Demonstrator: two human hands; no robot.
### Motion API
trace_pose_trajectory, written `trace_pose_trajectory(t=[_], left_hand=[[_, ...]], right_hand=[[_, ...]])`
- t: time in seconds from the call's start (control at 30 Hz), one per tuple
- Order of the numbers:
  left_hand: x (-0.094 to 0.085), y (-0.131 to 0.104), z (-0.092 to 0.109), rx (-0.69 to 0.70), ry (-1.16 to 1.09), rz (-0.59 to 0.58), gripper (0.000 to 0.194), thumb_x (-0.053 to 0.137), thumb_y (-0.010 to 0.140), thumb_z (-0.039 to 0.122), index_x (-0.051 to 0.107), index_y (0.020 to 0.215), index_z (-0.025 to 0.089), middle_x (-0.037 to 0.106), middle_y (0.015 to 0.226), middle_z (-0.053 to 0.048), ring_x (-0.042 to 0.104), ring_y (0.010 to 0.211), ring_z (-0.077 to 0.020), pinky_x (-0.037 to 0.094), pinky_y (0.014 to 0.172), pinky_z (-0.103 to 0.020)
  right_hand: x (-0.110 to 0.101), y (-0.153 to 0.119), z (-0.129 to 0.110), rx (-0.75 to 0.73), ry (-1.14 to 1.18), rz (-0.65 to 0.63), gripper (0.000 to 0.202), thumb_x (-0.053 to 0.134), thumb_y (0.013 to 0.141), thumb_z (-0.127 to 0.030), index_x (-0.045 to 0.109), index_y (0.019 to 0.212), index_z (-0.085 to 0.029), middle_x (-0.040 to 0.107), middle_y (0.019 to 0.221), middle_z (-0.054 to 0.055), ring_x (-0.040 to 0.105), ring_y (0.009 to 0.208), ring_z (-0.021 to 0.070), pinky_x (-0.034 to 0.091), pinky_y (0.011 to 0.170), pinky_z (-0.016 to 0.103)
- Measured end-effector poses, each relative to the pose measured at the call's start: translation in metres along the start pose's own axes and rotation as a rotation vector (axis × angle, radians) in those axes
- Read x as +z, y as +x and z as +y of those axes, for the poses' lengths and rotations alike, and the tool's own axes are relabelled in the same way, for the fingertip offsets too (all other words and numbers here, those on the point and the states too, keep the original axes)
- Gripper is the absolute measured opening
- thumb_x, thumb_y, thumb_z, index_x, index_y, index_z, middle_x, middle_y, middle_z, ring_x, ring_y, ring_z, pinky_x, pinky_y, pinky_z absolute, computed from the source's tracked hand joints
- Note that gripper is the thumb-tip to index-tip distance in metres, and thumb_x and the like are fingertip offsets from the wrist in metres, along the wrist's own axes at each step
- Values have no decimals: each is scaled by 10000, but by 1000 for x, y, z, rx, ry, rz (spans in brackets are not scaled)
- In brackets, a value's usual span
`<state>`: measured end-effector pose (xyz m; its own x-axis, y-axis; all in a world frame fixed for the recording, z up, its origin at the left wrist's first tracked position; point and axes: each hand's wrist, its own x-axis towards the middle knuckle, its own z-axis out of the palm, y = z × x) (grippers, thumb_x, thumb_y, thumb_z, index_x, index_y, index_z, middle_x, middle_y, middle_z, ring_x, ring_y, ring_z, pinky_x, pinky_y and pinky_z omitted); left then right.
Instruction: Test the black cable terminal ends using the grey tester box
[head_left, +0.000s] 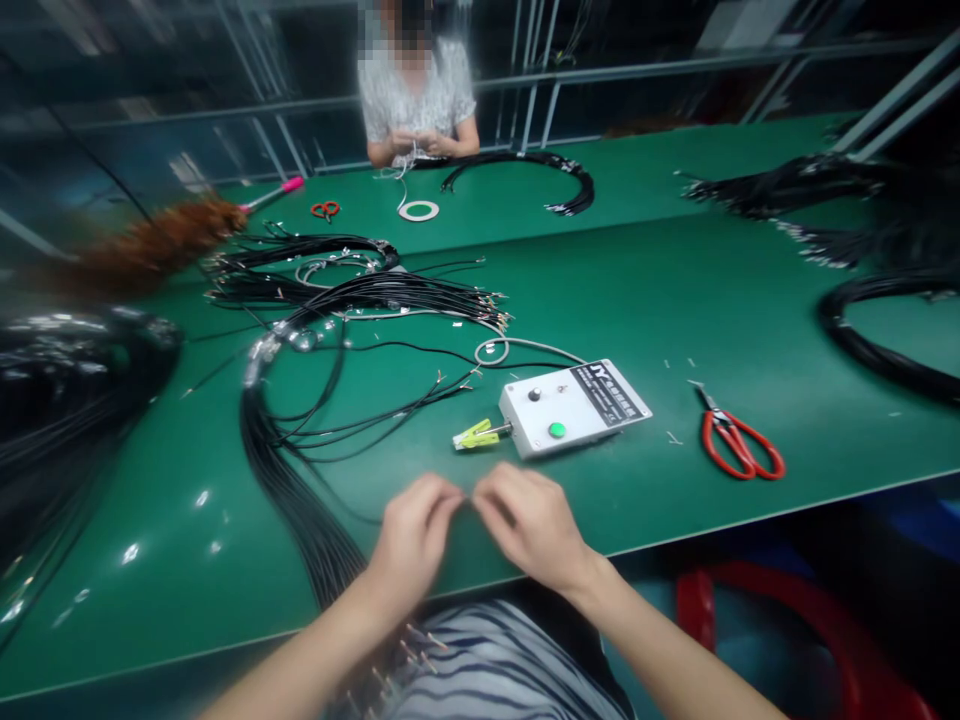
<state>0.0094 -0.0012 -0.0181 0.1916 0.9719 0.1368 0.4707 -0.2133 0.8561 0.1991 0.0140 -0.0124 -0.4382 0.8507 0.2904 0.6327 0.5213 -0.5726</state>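
My left hand (pixel 417 528) pinches a thin black cable (pixel 358 515) that leads in from the left. Close beside it, my right hand (pixel 534 525) is closed in a pinch too, its fingertips meeting the left ones at the dark cable end, which is small and blurred. Just beyond the hands lies a white tester box (pixel 559 405) with a green button and a black knob; a yellow clip (pixel 478 434) sticks out of its left side. A thick bundle of black cables (pixel 289 500) curves over the table edge left of my left arm.
Red-handled cutters (pixel 739 445) lie on the green table (pixel 645 300) at right. More cable bundles lie at left, right and back. Small red scissors (pixel 325 210), a tape roll (pixel 418 211) and a brown duster (pixel 165 235) are farther off. A person (pixel 418 100) sits opposite.
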Motion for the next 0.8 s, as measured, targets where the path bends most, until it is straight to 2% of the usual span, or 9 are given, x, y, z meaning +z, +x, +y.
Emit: trace_pose_trajectory(t=[0.07, 0.17, 0.27, 0.37, 0.5, 0.6, 0.7, 0.8], left_hand=[[-1, 1, 1, -53, -17, 8, 172, 516, 951, 212, 644, 840, 182, 674, 803, -35, 617, 741, -167, 465, 684, -257], [-3, 3, 4, -82, -23, -5, 167, 521, 951, 227, 638, 840, 181, 670, 797, -29, 609, 730, -163, 455, 671, -252], [-5, 4, 7, -39, 12, -27, 172, 504, 956, 204, 623, 834, 183, 651, 787, -25, 592, 719, -158, 447, 676, -253], [-10, 6, 5, 67, 34, -83, 199, 460, 969, 182, 620, 852, 185, 642, 812, -41, 595, 752, -165, 458, 714, -265], [-13, 9, -1, 138, -25, -148, 198, 464, 967, 181, 629, 858, 182, 649, 815, -51, 600, 753, -164, 471, 722, -267], [-12, 12, -5, 82, -114, -121, 180, 510, 954, 208, 637, 831, 175, 673, 817, -54, 616, 758, -165, 477, 711, -260], [-13, 17, -6, 7, -143, -60, 177, 538, 944, 240, 647, 825, 168, 678, 807, -49, 615, 740, -160, 473, 682, -248], [-15, 24, -7, -54, -125, 22, 161, 552, 934, 246, 652, 836, 166, 675, 794, -36, 613, 727, -154, 467, 672, -238]], right_hand=[[-5, -2, 0, 22, -41, 0, 95, 531, 961, -242, 610, 947, -192, 685, 876, 31, 604, 720, 156, 379, 692, 286], [-11, 1, -6, -7, -151, 6, 186, 591, 941, -303, 612, 1075, -175, 706, 965, 59, 624, 773, 178, 362, 706, 307], [-10, 9, -13, -116, -260, 10, 148, 558, 963, -290, 657, 948, -181, 703, 839, 38, 608, 730, 174, 320, 670, 324], [-9, 16, -13, -234, -286, 17, 287, 470, 1001, -222, 661, 788, -193, 661, 689, 4, 555, 630, 141, 288, 640, 325], [-15, 20, -4, -370, -249, -5, 308, 429, 1013, -182, 686, 843, -197, 693, 733, 6, 558, 661, 129, 290, 644, 316], [-24, 24, 0, -410, -248, -37, 272, 448, 1011, -200, 701, 914, -210, 715, 780, 11, 577, 709, 138, 288, 641, 318], [-34, 35, 4, -391, -317, -56, 231, 505, 993, -247, 702, 878, -212, 720, 797, 16, 592, 776, 163, 297, 674, 329], [-41, 53, 12, -300, -428, -70, 147, 631, 922, -321, 693, 984, -203, 741, 1001, 48, 594, 953, 222, 320, 754, 360]])
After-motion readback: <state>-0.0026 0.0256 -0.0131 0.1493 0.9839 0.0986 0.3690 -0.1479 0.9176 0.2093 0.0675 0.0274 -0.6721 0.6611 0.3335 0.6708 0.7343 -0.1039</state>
